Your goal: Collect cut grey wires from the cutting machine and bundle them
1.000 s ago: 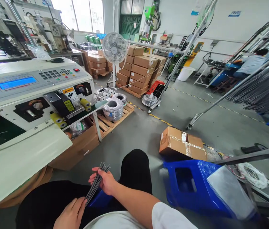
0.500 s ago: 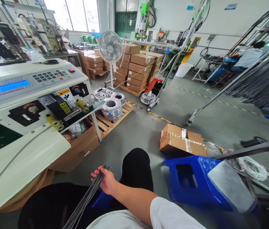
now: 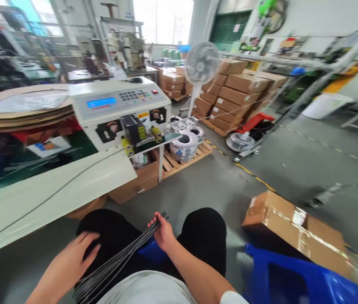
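A bundle of thin grey wires (image 3: 124, 252) lies slantwise over my lap. My right hand (image 3: 162, 233) is closed around its upper end, between my knees. The lower part of the bundle fans out toward the bottom left. My left hand (image 3: 76, 257) is over my left thigh, fingers stretched and thumb apart, holding nothing; it is close to the loose wire ends. A white machine (image 3: 102, 122) with a blue display and keypad stands ahead to the left. From its yellow rollers a single grey wire (image 3: 60, 190) runs down a pale sloping tray (image 3: 102, 179).
A blue plastic stool (image 3: 261, 270) and a taped cardboard box (image 3: 293, 226) are at my right. Wire coils (image 3: 183, 145) lie on a wooden pallet (image 3: 172, 166) beyond the machine. Behind them are a white fan (image 3: 202, 63) and stacked cartons (image 3: 239, 82).
The view has swung left, so the scene has shifted right. My left hand has come into view over the thigh. The right hand still grips the wire bundle.
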`<state>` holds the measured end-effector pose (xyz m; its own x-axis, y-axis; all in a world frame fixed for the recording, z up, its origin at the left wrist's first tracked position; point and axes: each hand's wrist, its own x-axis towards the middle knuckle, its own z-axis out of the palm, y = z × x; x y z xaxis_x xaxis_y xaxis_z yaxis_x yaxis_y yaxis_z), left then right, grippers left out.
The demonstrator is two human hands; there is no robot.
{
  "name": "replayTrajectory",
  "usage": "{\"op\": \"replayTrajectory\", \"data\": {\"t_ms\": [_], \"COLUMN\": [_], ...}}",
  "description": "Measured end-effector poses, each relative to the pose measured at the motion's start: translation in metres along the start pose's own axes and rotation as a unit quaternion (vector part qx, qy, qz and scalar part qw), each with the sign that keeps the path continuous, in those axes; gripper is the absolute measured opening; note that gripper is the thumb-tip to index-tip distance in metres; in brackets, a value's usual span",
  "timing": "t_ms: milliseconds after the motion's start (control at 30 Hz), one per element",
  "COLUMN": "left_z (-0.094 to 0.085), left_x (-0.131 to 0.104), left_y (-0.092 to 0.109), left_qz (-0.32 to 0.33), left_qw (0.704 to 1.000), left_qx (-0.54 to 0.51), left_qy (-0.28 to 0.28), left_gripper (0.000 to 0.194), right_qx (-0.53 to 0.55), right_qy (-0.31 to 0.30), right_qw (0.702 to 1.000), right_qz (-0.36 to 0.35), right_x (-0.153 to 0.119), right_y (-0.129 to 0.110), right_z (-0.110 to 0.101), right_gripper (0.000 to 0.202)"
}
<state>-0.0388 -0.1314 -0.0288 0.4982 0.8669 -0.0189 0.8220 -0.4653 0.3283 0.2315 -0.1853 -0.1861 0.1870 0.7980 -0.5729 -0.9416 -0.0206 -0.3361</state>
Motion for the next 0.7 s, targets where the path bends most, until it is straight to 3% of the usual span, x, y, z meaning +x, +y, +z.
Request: {"op": "replayTrajectory", "data": {"t_ms": [100,233,300,400,500,700], "left_z": [-0.027,-0.061,-0.065,-0.059,-0.051,-0.042], "left_x": [0.041,0.115,0.152,0.195,0.211,0.200], "left_y": [0.006,0.009,0.003,-0.012,-0.025,-0.059], "left_qz": [0.037,0.070,0.066,0.024,-0.026,-0.010], "left_qw": [0.999,0.975,0.963,0.960,0.962,0.954], "left_qx": [0.026,0.125,0.168,0.201,0.209,0.219], "left_qy": [0.027,0.168,0.199,0.191,0.176,0.206], "left_gripper": [0.033,0.042,0.051,0.069,0.078,0.046], "right_qx": [-0.015,-0.026,-0.026,-0.031,-0.035,-0.050], "right_qy": [-0.008,-0.037,-0.040,-0.035,-0.039,-0.027], "right_qw": [1.000,0.999,0.999,0.999,0.998,0.998], "right_qz": [0.017,0.025,0.023,0.019,0.019,0.030], "right_x": [-0.005,-0.012,-0.008,-0.001,0.002,0.006], "right_y": [0.000,0.009,0.010,0.007,0.004,0.002], "right_z": [0.001,0.002,0.003,0.003,0.001,0.001], "right_gripper": [0.019,0.021,0.022,0.024,0.027,0.029]}}
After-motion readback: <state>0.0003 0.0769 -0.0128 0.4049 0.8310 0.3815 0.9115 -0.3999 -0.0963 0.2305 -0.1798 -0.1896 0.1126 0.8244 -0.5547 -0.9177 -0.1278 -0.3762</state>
